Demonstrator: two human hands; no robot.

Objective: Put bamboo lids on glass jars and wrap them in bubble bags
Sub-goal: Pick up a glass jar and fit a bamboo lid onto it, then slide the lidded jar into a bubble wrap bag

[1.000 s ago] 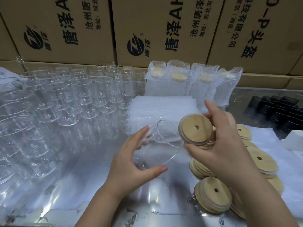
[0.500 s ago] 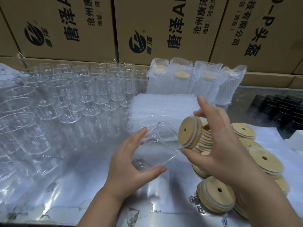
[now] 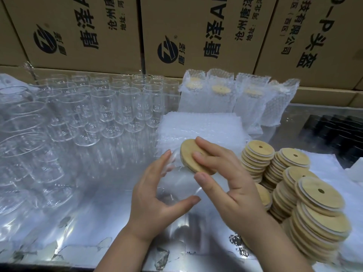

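Since the glass jar (image 3: 176, 185) looks slick & fragile, my left hand (image 3: 157, 195) curls round its wall; my right hand (image 3: 231, 185) pinches the stiff, light bamboo lid (image 3: 188, 156), fingers on top, thumb at rim, just above that grip.

A person's bare left hand (image 3: 155, 199) and right hand (image 3: 231, 191), with forearms (image 3: 121, 250).
Fingernails are short and rounded; both forearms are unclothed down to the near edge of the shiny metal table (image 3: 88, 222).
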